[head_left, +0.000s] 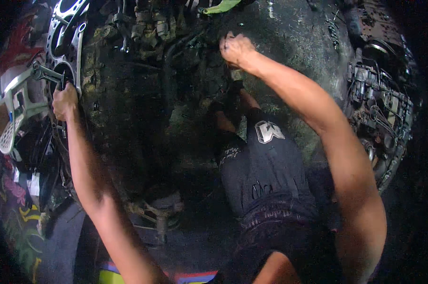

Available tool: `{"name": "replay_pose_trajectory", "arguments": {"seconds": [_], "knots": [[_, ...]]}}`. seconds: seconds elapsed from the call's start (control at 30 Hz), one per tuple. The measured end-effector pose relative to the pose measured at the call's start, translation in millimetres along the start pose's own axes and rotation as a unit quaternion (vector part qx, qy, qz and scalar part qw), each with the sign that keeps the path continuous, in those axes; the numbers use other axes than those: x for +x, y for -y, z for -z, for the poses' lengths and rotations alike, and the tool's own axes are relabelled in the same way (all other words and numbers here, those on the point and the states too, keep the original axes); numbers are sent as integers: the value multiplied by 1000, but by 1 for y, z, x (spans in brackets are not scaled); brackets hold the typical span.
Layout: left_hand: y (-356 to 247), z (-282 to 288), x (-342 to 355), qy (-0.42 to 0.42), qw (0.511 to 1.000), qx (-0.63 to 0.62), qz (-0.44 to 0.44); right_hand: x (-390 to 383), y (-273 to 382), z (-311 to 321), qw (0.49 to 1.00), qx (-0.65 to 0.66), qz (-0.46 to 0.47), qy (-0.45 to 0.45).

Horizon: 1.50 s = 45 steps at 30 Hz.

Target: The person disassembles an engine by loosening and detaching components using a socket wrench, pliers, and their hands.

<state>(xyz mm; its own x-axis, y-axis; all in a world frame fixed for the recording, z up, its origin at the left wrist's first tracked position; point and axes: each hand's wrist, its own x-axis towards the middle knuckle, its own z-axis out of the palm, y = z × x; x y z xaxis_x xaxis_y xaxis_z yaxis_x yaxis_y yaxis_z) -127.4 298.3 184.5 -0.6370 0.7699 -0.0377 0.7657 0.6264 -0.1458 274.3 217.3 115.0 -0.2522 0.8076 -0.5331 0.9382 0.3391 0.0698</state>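
On the far left, my left hand [65, 102] is closed round a grey metal tool with a ring-shaped end [44, 73], which looks like a wrench. It is held up against a bright metal engine block face [78, 45] with large round bores. My right hand [237, 49] is stretched forward at the upper middle, fingers curled together over a dark, greasy floor [289, 57]. Whatever sits inside those fingers, if anything, is too dark and small to make out.
Grimy engine parts [152, 23] lie between my hands. Another engine assembly [382, 104] stands at the right. A white plastic chair [27, 92] is beyond my left hand, and a green cloth-like thing [221, 6] lies at the top. My legs in dark shorts [266, 175] are below.
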Motion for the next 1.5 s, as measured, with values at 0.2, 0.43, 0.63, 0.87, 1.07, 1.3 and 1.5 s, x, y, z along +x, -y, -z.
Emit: {"name": "replay_pose_trajectory", "arguments": {"seconds": [0.2,0.43,0.63,0.87,1.07,1.3,1.5], "knots": [[3,8,7,14,998,-22,-50,-14,-22,-40,989,69,-55,-119],[-11,9,-4,5,999,-27,-24,-97,-120,-83,819,538,-192,62],[3,8,1,-5,1000,-6,-12,-64,-34,-64,812,548,-166,-117],[-6,1,2,-10,999,40,23,6,-38,-150,624,773,-53,-102],[-10,-3,5,-18,999,-9,31,67,-30,-159,406,903,97,-98],[8,-4,11,-46,997,28,49,18,4,-48,694,685,-169,-141],[3,10,0,-44,998,-19,29,20,-13,-55,463,869,-169,-50]]}}
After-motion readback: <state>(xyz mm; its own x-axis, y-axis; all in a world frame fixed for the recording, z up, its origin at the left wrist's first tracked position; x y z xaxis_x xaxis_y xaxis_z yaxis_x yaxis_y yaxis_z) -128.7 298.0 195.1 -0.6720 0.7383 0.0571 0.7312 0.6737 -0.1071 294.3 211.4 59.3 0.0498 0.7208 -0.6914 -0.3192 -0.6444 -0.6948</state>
